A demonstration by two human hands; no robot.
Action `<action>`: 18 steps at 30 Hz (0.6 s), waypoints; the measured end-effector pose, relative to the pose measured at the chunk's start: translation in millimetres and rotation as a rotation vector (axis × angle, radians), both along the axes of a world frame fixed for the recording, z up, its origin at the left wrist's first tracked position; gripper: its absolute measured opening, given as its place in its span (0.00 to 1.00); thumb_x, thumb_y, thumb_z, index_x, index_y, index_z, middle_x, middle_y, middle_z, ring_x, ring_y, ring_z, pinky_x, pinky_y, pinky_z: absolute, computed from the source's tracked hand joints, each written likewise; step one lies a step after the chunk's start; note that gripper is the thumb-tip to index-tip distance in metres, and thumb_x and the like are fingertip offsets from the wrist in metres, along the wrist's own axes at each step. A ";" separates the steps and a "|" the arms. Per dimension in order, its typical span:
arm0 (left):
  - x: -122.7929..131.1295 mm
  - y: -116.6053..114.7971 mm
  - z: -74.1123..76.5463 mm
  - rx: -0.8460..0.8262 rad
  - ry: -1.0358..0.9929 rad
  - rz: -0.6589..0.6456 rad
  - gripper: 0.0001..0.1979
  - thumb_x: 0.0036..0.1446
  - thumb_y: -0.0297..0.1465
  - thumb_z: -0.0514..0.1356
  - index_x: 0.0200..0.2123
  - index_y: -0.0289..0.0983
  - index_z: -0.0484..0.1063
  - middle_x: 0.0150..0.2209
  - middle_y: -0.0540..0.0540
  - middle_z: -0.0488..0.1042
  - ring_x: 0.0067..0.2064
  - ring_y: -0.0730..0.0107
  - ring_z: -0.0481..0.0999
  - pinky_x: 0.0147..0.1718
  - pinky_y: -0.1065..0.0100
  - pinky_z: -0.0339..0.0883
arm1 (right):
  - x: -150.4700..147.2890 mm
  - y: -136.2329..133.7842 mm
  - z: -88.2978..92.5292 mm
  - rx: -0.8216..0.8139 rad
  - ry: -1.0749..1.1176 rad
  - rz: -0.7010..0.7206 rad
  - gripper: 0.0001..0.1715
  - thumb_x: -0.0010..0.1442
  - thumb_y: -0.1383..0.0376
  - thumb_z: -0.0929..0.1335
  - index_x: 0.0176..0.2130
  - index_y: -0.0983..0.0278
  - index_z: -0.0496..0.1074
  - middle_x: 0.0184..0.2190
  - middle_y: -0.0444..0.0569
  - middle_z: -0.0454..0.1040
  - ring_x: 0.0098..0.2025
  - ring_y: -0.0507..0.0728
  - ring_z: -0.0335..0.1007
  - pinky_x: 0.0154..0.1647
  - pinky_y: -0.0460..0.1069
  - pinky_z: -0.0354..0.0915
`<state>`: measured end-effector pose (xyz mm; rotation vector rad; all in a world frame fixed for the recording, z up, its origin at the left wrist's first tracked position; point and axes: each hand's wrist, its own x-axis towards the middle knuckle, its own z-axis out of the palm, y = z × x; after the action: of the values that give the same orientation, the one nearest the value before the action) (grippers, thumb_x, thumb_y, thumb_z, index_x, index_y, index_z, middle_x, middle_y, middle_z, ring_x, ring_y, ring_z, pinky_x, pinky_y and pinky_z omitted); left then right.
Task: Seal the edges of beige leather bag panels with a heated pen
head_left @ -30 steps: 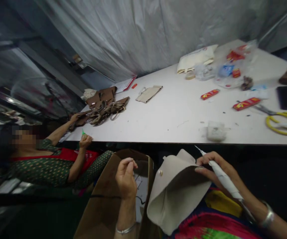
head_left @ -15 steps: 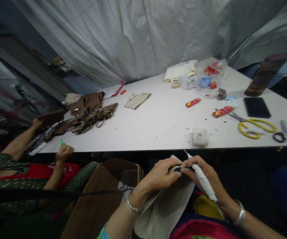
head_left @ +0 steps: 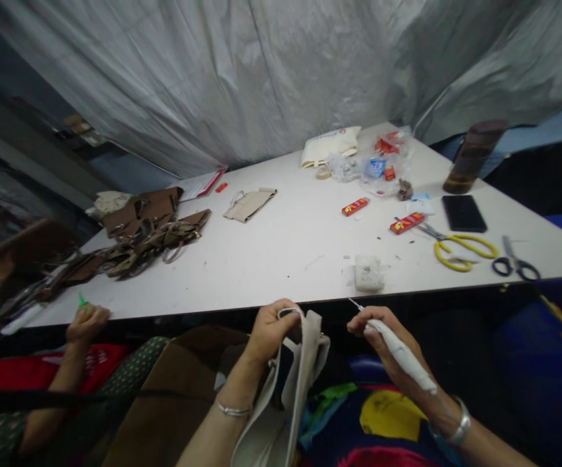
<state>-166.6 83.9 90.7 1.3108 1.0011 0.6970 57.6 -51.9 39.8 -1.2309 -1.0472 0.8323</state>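
Note:
My left hand (head_left: pixel 272 329) is closed round the top edge and strap of a pale beige bag (head_left: pixel 293 383), which hangs below the table's front edge. To the right, apart from the bag, my right hand (head_left: pixel 390 340) holds a white-wrapped tool (head_left: pixel 402 355) with a thin metal tip pointing up and left. The tip touches nothing. A whitish block (head_left: pixel 368 273) lies on the white table (head_left: pixel 261 259) just beyond the tool.
Yellow-handled scissors (head_left: pixel 466 250), black scissors (head_left: pixel 516 263), a phone (head_left: pixel 464 213), a bottle (head_left: pixel 474 157) and red packets (head_left: pixel 406 223) lie right. Brown bags (head_left: pixel 149 240) are piled left, beside a co-worker's hand (head_left: pixel 86 323). A cardboard box (head_left: pixel 164 402) stands below.
My hands have moved apart. The beige bag has gone left with my left hand and turned edge-on; my right hand has let go of it and keeps the tool. The camera view has shifted.

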 end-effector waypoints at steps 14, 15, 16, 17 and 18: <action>93.0 -24.6 -50.6 -0.270 0.077 0.049 0.15 0.41 0.38 0.72 0.26 0.34 0.74 0.21 0.52 0.70 0.25 0.73 0.65 0.28 0.70 0.59 | 76.8 24.3 -21.1 -0.198 -0.033 -0.318 0.28 0.63 0.40 0.72 0.48 0.58 0.72 0.33 0.46 0.78 0.36 0.58 0.77 0.40 0.51 0.74; 97.3 -27.5 -56.5 -0.256 0.103 0.031 0.14 0.43 0.37 0.71 0.27 0.34 0.75 0.22 0.51 0.71 0.27 0.72 0.65 0.29 0.69 0.59 | 79.3 26.3 -22.6 -0.205 -0.043 -0.322 0.29 0.63 0.40 0.72 0.48 0.59 0.73 0.35 0.47 0.79 0.37 0.59 0.78 0.41 0.52 0.74; 99.3 -29.1 -60.2 -0.240 0.125 0.008 0.12 0.44 0.36 0.70 0.28 0.34 0.75 0.24 0.51 0.71 0.28 0.72 0.66 0.31 0.69 0.59 | 81.7 27.9 -24.0 -0.202 -0.060 -0.334 0.29 0.63 0.40 0.72 0.48 0.59 0.74 0.36 0.48 0.80 0.38 0.60 0.78 0.42 0.52 0.74; 99.4 -29.6 -61.9 -0.228 0.140 -0.019 0.11 0.45 0.35 0.69 0.29 0.34 0.76 0.25 0.50 0.72 0.29 0.71 0.66 0.32 0.68 0.60 | 83.7 29.5 -25.2 -0.190 -0.086 -0.352 0.29 0.63 0.40 0.72 0.48 0.59 0.74 0.37 0.48 0.80 0.39 0.60 0.78 0.43 0.53 0.74; 98.3 -29.4 -62.1 -0.222 0.141 -0.046 0.11 0.46 0.35 0.69 0.30 0.34 0.76 0.25 0.50 0.72 0.30 0.71 0.67 0.33 0.68 0.60 | 85.5 31.1 -26.2 -0.173 -0.115 -0.369 0.28 0.64 0.39 0.71 0.48 0.59 0.75 0.36 0.48 0.80 0.39 0.61 0.78 0.44 0.54 0.74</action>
<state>-68.3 54.4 28.6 1.1964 1.1248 0.4489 143.1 -20.7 13.6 -1.5769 -0.8145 0.5791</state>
